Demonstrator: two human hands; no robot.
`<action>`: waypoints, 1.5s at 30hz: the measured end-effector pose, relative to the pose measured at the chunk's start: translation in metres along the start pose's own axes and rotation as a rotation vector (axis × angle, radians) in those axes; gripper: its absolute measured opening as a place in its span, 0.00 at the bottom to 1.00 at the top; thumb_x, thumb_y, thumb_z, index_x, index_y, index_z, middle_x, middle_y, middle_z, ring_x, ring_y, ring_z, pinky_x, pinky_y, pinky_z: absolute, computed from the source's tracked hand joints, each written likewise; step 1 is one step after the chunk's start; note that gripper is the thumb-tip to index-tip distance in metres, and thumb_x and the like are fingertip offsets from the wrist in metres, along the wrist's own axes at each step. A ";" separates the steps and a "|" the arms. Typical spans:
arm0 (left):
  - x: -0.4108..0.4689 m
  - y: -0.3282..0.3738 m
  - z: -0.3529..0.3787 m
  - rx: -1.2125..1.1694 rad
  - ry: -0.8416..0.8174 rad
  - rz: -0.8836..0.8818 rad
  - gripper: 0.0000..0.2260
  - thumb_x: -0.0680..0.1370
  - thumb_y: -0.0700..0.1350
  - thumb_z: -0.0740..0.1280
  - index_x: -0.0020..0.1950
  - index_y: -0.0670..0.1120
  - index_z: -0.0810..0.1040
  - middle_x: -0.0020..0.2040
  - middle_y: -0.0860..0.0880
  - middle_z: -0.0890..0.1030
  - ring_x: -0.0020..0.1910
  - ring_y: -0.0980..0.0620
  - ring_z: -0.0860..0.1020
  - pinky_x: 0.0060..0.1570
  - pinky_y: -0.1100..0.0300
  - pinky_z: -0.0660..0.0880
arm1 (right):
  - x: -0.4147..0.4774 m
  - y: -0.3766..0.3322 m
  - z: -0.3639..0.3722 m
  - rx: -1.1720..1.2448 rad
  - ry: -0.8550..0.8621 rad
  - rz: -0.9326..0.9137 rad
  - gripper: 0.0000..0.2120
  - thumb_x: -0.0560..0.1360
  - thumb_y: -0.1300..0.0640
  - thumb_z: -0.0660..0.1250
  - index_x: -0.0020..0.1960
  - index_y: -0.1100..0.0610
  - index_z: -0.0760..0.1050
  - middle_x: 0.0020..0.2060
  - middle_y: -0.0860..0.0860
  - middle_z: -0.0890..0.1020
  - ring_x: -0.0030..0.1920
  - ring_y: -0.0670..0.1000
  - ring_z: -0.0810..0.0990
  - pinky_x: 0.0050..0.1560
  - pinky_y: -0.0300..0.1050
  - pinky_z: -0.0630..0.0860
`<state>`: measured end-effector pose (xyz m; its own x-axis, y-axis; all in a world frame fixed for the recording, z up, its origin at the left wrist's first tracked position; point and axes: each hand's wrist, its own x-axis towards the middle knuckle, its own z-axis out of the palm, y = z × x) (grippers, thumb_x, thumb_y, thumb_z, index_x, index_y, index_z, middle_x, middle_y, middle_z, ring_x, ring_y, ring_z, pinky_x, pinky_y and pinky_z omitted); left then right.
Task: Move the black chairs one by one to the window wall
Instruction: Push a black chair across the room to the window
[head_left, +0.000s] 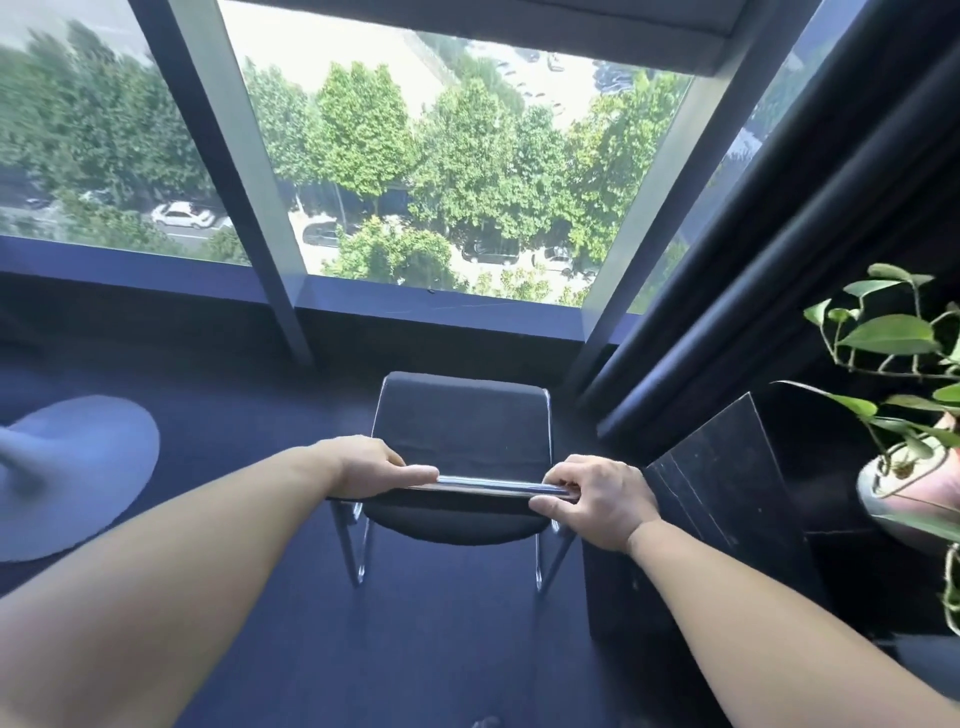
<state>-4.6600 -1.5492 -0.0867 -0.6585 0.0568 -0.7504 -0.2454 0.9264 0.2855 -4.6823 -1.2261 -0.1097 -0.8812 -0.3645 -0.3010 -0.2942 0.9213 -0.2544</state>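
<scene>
Left hand (371, 465): gripped the chair's (460, 415) top rail.
Right hand (597, 496): gripped the same rail.
Chair: stood facing the window wall (415, 322), plant (904, 364) to its right.

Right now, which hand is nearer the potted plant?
Right. The right hand grips the chair at the right end of its top rail, next to the black stand by the potted plant. The left hand grips the rail's left end, farther away.

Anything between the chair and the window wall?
Nothing shows in the head view: only a narrow, shadowed strip of dark blue carpet separates the black chair from the window wall.
</scene>
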 end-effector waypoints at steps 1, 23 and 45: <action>-0.002 0.002 0.004 -0.025 -0.012 -0.007 0.33 0.65 0.81 0.52 0.53 0.63 0.82 0.51 0.59 0.81 0.55 0.55 0.76 0.62 0.54 0.72 | 0.002 0.004 -0.003 0.024 -0.018 -0.009 0.26 0.66 0.23 0.58 0.49 0.40 0.79 0.43 0.38 0.80 0.46 0.41 0.77 0.50 0.44 0.73; 0.013 0.077 0.055 -0.339 0.155 0.007 0.20 0.73 0.77 0.52 0.42 0.71 0.80 0.44 0.60 0.82 0.50 0.52 0.80 0.47 0.61 0.75 | 0.099 0.067 -0.027 0.907 0.120 0.297 0.50 0.54 0.34 0.82 0.71 0.53 0.74 0.67 0.48 0.78 0.68 0.47 0.76 0.68 0.53 0.74; 0.094 0.140 -0.083 0.496 0.517 0.417 0.35 0.78 0.65 0.61 0.81 0.60 0.50 0.82 0.49 0.50 0.79 0.47 0.55 0.75 0.50 0.59 | 0.040 0.012 0.002 1.131 -0.278 0.195 0.34 0.68 0.40 0.77 0.70 0.35 0.65 0.58 0.38 0.81 0.56 0.45 0.82 0.53 0.48 0.83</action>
<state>-4.8150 -1.4455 -0.0678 -0.8997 0.3661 -0.2376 0.3543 0.9306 0.0924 -4.7207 -1.2300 -0.1269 -0.7229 -0.3764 -0.5794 0.4548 0.3721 -0.8091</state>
